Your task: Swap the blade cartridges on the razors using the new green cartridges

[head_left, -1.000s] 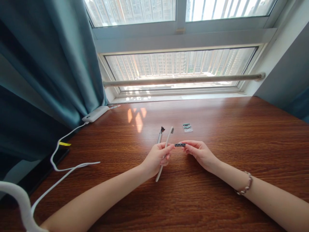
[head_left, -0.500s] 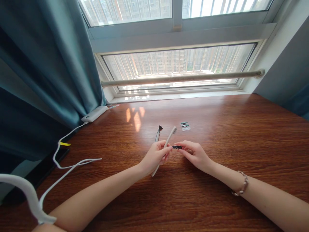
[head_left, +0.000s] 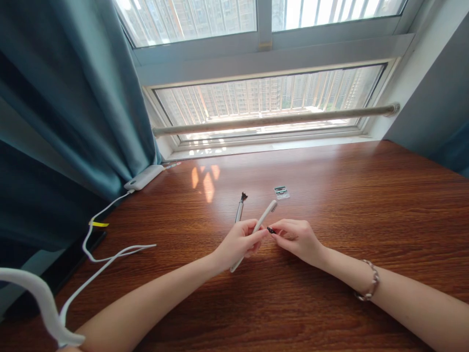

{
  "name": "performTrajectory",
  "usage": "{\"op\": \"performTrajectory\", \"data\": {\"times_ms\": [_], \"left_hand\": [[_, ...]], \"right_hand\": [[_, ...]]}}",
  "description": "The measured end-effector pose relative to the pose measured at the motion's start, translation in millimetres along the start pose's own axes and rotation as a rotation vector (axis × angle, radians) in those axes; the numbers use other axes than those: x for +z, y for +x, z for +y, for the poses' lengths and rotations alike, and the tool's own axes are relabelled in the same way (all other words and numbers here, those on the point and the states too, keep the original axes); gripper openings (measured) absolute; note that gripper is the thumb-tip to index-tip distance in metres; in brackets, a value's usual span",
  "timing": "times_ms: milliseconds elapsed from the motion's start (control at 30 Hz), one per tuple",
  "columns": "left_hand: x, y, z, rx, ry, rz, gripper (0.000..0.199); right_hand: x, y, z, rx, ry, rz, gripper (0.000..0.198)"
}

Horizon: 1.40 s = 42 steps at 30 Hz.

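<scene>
My left hand (head_left: 246, 239) is closed round a pale toothbrush (head_left: 264, 215), whose dark bristles point up and to the right. Pinched in the fingertips of my right hand (head_left: 296, 238) is a small black razor head (head_left: 271, 230). The left fingertips meet its near end, and part of it is hidden by the fingers. Just beyond the left hand lies a silver razor handle (head_left: 239, 210) with a black forked tip. A small clear plastic case (head_left: 282, 192) with dark strips inside rests farther back on the table.
The brown wooden table (head_left: 348, 195) reaches to the window sill. At the left are a white power strip or adapter (head_left: 144, 177), a white cable (head_left: 110, 253) with a yellow tag (head_left: 99, 224), and a blue curtain (head_left: 110, 98). A white curved arm (head_left: 40, 298) stands at lower left.
The razor head has turned in the fingers and now looks shorter. Both hands have come closer together, and the toothbrush leans farther right. The camera view has shifted slightly.
</scene>
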<state>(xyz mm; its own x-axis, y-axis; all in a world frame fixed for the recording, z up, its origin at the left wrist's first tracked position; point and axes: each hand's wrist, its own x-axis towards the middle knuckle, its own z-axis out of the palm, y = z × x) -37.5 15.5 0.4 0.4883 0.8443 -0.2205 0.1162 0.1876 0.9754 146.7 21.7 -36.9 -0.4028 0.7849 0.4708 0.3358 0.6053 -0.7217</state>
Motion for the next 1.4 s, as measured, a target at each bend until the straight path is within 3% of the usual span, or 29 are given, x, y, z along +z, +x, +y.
{"op": "performTrajectory", "data": {"times_ms": [267,533,733,900,1100,1233,1400], "left_hand": [[-0.3,-4.9,6.4,-0.059,-0.033,-0.052,0.035],[-7.6,0.5,2.5,-0.089,-0.067,-0.015,0.040],[-8.4,1.3,0.7,-0.111,-0.072,-0.054,0.037],[-11.4,7.3,-4.3,-0.129,-0.188,0.015,0.037],[-12.3,8.9,-8.4,-0.151,-0.315,0.035,0.034],[-11.6,8.3,-9.2,-0.151,-0.321,0.042,0.034],[-11.5,9.8,-11.9,-0.144,-0.319,0.034,0.032]], "right_hand": [[-1.4,5.3,10.1,0.245,0.344,0.209,0.018],[-6.5,8.1,7.8,0.189,0.294,0.173,0.016],[-6.1,7.8,9.0,0.166,0.261,0.170,0.015],[-5.4,6.8,7.8,0.197,0.325,0.172,0.016],[-2.5,9.8,6.8,0.406,0.630,0.155,0.021],[-1.0,12.8,8.9,0.560,0.855,0.229,0.022],[-1.8,14.5,12.9,0.609,1.067,0.291,0.020]]}}
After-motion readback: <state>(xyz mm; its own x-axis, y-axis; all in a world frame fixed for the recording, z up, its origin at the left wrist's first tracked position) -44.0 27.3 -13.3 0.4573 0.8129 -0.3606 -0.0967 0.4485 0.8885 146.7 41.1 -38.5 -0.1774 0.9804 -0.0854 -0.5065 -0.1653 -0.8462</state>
